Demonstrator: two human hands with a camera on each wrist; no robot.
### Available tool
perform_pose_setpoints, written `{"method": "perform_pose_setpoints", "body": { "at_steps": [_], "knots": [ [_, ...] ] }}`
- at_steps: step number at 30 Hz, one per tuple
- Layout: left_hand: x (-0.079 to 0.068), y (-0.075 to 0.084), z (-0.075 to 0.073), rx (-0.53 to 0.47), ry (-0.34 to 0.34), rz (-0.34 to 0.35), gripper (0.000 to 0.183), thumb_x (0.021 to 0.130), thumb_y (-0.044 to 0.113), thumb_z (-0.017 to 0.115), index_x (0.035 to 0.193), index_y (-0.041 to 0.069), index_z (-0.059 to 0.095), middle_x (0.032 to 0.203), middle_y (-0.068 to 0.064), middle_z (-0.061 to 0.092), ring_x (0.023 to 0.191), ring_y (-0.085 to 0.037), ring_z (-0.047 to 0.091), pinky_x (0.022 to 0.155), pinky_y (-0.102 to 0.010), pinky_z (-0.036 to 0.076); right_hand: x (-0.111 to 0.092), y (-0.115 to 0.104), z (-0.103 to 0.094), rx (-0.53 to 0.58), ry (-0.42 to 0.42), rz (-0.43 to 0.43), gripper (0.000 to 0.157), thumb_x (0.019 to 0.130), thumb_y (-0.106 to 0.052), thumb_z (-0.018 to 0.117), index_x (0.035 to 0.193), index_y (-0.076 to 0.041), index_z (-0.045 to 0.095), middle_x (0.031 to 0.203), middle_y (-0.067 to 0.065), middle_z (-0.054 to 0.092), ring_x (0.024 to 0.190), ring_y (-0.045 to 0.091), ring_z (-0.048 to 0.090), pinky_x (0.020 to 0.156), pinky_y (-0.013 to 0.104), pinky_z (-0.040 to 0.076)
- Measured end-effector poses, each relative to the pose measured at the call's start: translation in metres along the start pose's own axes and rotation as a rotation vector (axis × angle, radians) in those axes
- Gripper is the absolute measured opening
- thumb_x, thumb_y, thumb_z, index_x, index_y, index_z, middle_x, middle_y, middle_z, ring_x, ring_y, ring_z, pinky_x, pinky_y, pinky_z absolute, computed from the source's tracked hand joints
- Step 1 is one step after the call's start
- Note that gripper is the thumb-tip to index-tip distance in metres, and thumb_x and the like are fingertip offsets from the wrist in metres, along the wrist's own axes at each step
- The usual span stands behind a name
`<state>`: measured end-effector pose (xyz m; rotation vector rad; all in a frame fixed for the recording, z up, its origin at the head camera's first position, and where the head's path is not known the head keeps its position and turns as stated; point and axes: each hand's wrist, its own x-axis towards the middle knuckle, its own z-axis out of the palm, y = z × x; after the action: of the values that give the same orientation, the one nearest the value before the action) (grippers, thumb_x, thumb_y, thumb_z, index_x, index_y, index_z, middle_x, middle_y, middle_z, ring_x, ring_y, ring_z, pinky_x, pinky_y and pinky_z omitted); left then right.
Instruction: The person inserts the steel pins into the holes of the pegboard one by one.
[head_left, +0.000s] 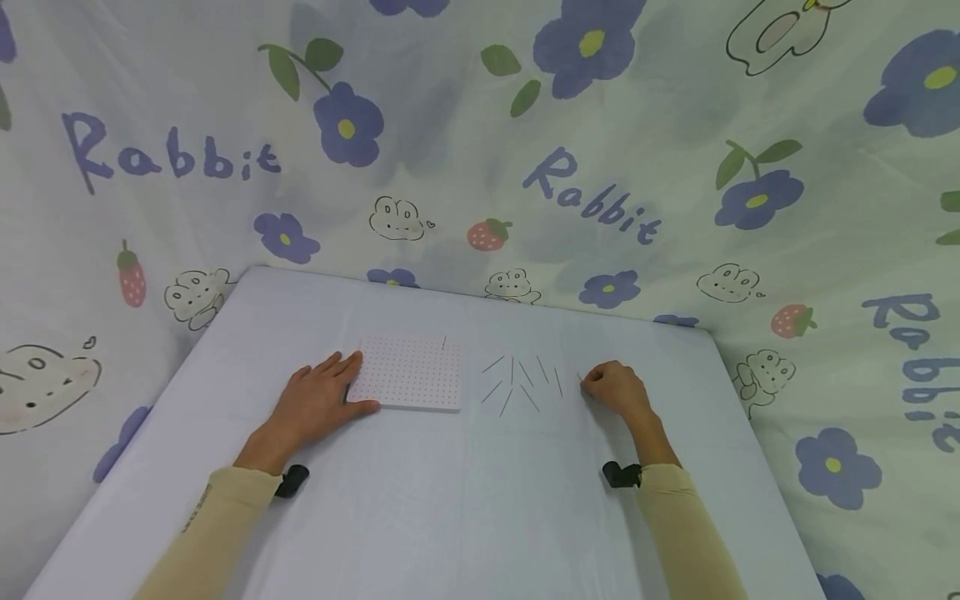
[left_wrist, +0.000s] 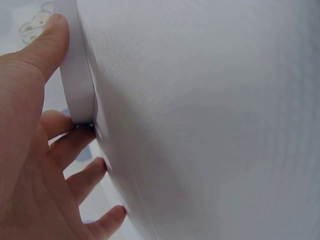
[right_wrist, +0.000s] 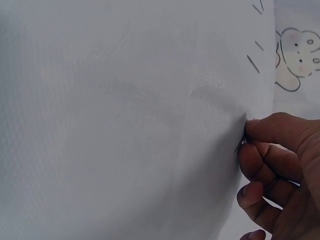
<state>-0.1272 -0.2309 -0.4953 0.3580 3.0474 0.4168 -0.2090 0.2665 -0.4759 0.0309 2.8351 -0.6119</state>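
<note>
A white square pegboard (head_left: 408, 375) with rows of small holes lies left of centre on the table. My left hand (head_left: 318, 400) touches its near left corner, the thumb along the front edge and the other fingers spread at the left side. One thin dark stick (head_left: 444, 342) stands up from the board near its far right corner. My right hand (head_left: 618, 387) pinches a thin stick (right_wrist: 240, 143) between thumb and forefinger, low over the table; the fingertips hide much of it. Several more thin sticks (head_left: 558, 382) lie spread between the board and this hand.
The white table (head_left: 465, 508) has its far edge close to a patterned curtain (head_left: 435, 158), which also hangs at both sides. Black wrist devices (head_left: 621, 475) sit at the cuffs of both beige sleeves (head_left: 690, 525).
</note>
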Motion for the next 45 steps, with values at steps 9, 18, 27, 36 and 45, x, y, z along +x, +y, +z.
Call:
{"method": "perform_pose_setpoints", "body": {
  "at_steps": [9,18,27,36,45],
  "knots": [
    [0.000,0.001,0.002,0.002,0.013,0.007,0.097,0.089,0.066,0.064,0.154,0.000,0.036,0.158,-0.019,0.038,0.147,-0.043,0.031,0.112,-0.069,0.026,-0.002,-0.001,0.002,-0.030,0.021,-0.010,0.022,0.092,-0.022,0.063,0.096,-0.006,0.078,0.085,0.004,0.071,0.072,0.020,0.059,0.058,0.031,0.045],
    [0.000,0.001,0.003,-0.007,0.026,0.002,0.096,0.088,0.064,0.066,0.154,0.000,0.037,0.158,-0.019,0.039,0.146,-0.043,0.032,0.112,-0.069,0.025,-0.001,0.000,0.003,-0.032,0.033,-0.019,0.019,0.089,-0.020,0.059,0.086,-0.010,0.074,0.079,0.002,0.067,0.068,0.020,0.056,0.055,0.031,0.042],
    [0.000,0.002,0.002,-0.002,0.025,-0.006,0.098,0.087,0.065,0.066,0.154,0.000,0.037,0.158,-0.019,0.038,0.147,-0.043,0.031,0.112,-0.069,0.024,-0.001,-0.001,0.005,-0.040,0.032,-0.030,0.018,0.090,-0.020,0.057,0.085,-0.010,0.072,0.075,0.002,0.064,0.065,0.019,0.054,0.053,0.030,0.041],
    [0.000,0.001,0.002,-0.002,0.016,-0.007,0.096,0.088,0.062,0.067,0.155,0.000,0.035,0.159,-0.019,0.037,0.147,-0.043,0.030,0.113,-0.069,0.023,-0.001,-0.003,0.004,-0.052,0.031,-0.033,0.017,0.090,-0.020,0.058,0.084,-0.010,0.071,0.076,0.002,0.065,0.065,0.019,0.054,0.053,0.031,0.041],
    [0.000,0.001,0.003,-0.008,0.008,-0.009,0.096,0.088,0.062,0.067,0.154,0.000,0.036,0.159,-0.018,0.037,0.148,-0.043,0.029,0.113,-0.069,0.023,-0.002,-0.012,0.003,-0.082,0.059,-0.110,0.015,0.091,-0.022,0.061,0.084,-0.011,0.068,0.075,0.001,0.064,0.066,0.018,0.055,0.055,0.030,0.042]
  ]
}}
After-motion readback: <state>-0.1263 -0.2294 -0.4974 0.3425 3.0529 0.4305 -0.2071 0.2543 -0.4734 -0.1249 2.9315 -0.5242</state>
